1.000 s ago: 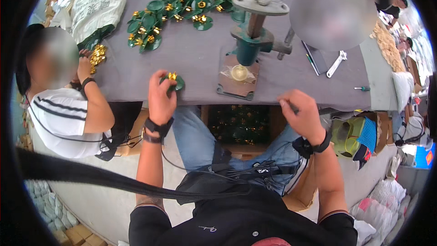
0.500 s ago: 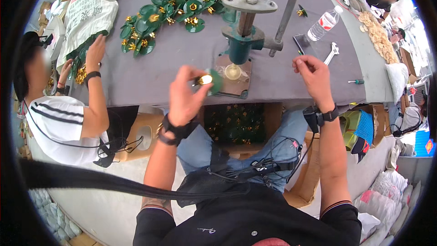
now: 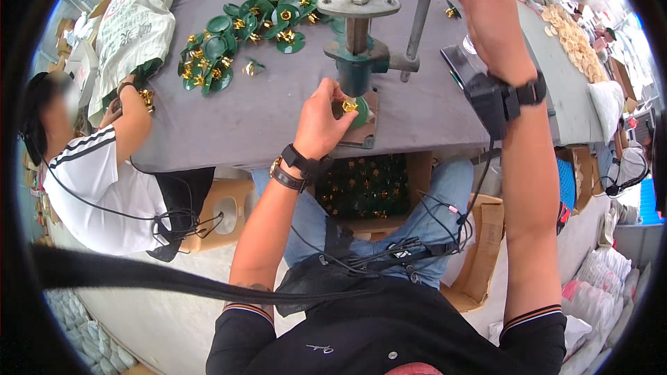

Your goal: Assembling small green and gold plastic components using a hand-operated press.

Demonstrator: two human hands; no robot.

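My left hand (image 3: 321, 121) pinches a green disc (image 3: 360, 112) with a gold flower-shaped centre (image 3: 349, 105). It holds the disc on the base plate (image 3: 367, 133) of a green hand press (image 3: 355, 69), right below the ram. My right hand (image 3: 486, 17) is raised at the press's metal lever (image 3: 420, 17), fingers stretched and apart, the tips reaching the rod near the top edge. Whether they touch it is unclear. Beyond the press, to the left, lies a pile of similar green discs with gold centres (image 3: 240, 24). One loose piece (image 3: 253, 67) lies apart from it.
A cardboard box of green and gold pieces (image 3: 365, 191) sits below the table edge (image 3: 229, 164). To the left a co-worker (image 3: 104, 160) reaches toward a white sack (image 3: 139, 28). A dark flat tray (image 3: 462, 66) lies beneath my right hand; beige pieces (image 3: 573, 45) are heaped at far right.
My left hand has carried the green disc right, under the press. My right hand has risen from the table front to the lever. A loose piece now lies beside the pile.
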